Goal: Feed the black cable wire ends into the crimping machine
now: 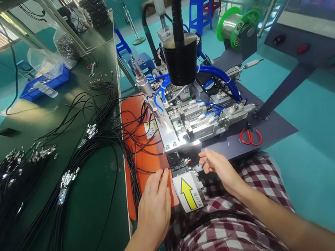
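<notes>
My left hand (pixel 155 204) rests at the left side of the machine's front feeder, fingers close together and bent down. A black cable (pixel 145 171) runs in under its fingertips, and the exact grip is hidden. Just right of the feeder, my right hand (pixel 221 170) is closed with curled fingers; anything between them is too small to make out. Between the hands sits a black clamp block (pixel 179 169) with small coloured wire ends (pixel 187 161) showing at it. Below it is a white plate with a yellow arrow (pixel 188 192).
Bundled black cables (pixel 90 148) cover much of the green table (pixel 107 224) on my left and trail onto an orange mat (pixel 136 126). A black extraction nozzle (pixel 181 59) hangs over the metal machine. Red-handled scissors (pixel 250 137) and a solder-wire spool (pixel 231 26) are at right.
</notes>
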The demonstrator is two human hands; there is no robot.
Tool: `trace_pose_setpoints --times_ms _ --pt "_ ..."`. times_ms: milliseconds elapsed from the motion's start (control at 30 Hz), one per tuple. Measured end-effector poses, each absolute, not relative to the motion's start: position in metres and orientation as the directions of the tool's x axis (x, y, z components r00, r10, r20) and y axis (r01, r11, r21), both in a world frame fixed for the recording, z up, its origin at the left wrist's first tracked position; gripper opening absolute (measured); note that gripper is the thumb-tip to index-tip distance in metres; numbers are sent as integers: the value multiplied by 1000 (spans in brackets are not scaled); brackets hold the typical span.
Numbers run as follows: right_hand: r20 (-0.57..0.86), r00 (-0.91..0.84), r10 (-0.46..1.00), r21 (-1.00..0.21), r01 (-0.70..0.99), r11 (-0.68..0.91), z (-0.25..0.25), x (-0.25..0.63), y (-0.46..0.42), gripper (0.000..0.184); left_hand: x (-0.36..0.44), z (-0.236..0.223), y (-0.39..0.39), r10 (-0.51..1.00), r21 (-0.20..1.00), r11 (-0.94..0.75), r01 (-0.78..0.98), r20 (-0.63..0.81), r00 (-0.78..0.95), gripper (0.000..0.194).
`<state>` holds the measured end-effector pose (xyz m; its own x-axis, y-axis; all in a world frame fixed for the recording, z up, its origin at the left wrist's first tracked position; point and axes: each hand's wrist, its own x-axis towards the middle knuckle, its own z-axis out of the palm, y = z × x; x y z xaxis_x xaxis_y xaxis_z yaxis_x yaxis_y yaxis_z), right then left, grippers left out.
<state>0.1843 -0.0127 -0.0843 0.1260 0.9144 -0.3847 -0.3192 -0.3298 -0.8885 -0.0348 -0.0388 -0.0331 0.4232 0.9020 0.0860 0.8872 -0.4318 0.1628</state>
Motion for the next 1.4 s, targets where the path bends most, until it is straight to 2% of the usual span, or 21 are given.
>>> trace_pose_setpoints --times_ms 200,333,367,467,567,633,767,833,900,1000,1100,1200,1333,1400 --pt "-470 212 857 -861 -322 -393 -93 213 -42 43 -35 -33 -34 907 182 -421 888 91 412 46" --pt "-491 167 855 -842 -344 -416 -94 212 -49 40 -32 -31 -1 911 277 -411 868 101 399 40" --pt "-491 157 857 -840 -345 -418 -93 211 -50 40 -32 -28 8 904 318 -425 848 95 417 40" --pt "-489 141 861 -840 -344 -420 -88 212 -54 39 -41 -11 26 882 343 -462 818 81 464 38" --pt "-503 144 852 -839 -320 -441 -82 219 -59 37 -61 17 24 815 394 -525 754 -22 579 35" --pt "-503 158 850 -847 -285 -448 -78 225 -62 36 -77 32 17 710 346 -603 719 -179 681 28" --pt "-495 136 858 -857 -243 -455 -66 228 -63 34 -100 41 14 604 91 -758 646 -276 748 33" --pt "-484 98 870 -863 -216 -456 -59 225 -61 34 -104 40 21 540 54 -812 582 -310 782 30" --pt "-470 70 880 -875 -170 -453 -51 221 -60 33 -104 41 29 474 83 -846 527 -334 814 25" --pt "-431 24 902 -900 -76 -428 -40 217 -61 29 -104 45 34 457 175 -839 515 -288 842 24" --pt "-396 -59 916 -918 4 -396 -32 212 -62 31 -105 38 29 517 210 -813 543 -170 839 24" --pt "-388 -105 916 -921 31 -387 -26 207 -62 33 -105 14 19 580 200 -794 574 -33 814 27" --pt "-381 -126 916 -925 57 -377 -23 202 -61 33 -91 -21 7 651 276 -751 599 157 743 28" --pt "-377 -143 915 -926 77 -370 -22 202 -60 32 -81 -27 1 682 319 -725 611 205 702 27"
